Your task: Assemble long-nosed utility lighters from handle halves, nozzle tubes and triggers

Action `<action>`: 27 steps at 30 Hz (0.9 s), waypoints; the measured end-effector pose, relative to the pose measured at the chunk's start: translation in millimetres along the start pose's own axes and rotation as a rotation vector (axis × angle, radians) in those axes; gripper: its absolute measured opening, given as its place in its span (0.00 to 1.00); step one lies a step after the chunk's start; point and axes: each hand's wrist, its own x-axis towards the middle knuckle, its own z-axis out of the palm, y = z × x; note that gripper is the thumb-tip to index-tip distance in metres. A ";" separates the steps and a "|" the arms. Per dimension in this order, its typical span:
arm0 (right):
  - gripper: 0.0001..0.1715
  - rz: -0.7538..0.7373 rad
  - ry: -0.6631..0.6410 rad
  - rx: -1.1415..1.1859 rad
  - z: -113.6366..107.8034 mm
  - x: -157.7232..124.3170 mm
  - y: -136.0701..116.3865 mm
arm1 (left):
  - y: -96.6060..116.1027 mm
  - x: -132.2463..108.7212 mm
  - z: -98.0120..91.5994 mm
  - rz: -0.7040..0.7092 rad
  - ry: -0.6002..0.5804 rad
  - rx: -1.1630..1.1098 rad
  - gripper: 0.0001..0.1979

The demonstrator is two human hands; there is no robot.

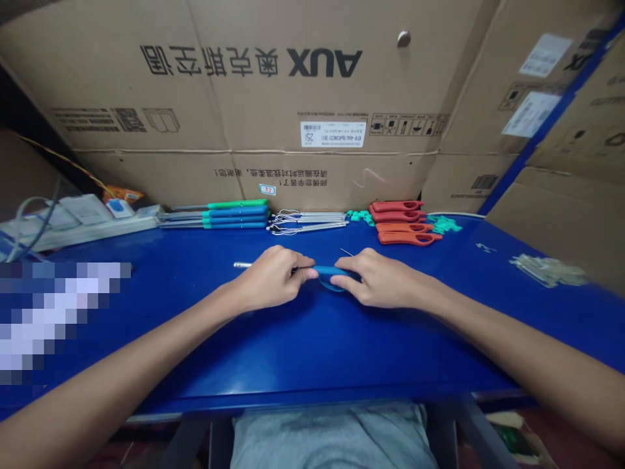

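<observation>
On the blue workbench (205,345), my left hand (273,279) and my right hand (378,280) meet near the middle, both on a blue-handled tool (329,270). A metal shaft (243,265) sticks out to the left past my left hand, whose fingers close around the tool. My right fingertips press the blue handle from the other side. A thin steel pin (346,252) rises just above my right hand. Under the handle lies a curved, translucent blue piece (332,285), partly hidden by my fingers.
Along the back edge lie blue-and-green handled tools (215,215), wire-ended metal tools (307,223), red-orange handles (403,223) and green plastic bits (444,225). A power strip (92,228) sits back left, pale small parts (547,270) lie right, and cardboard boxes (293,85) stand behind.
</observation>
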 end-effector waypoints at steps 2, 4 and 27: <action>0.19 -0.025 0.005 -0.069 2.8 -1.8 -2.5 | 2.5 0.4 -4.7 -0.005 -0.084 -0.029 0.16; 0.19 -0.055 0.010 -0.107 3.5 -2.3 -3.1 | 3.2 1.0 -7.8 0.006 -0.141 -0.047 0.17; 0.08 -0.081 0.045 0.387 21.4 4.9 9.7 | 9.8 2.3 13.1 0.358 0.330 0.835 0.10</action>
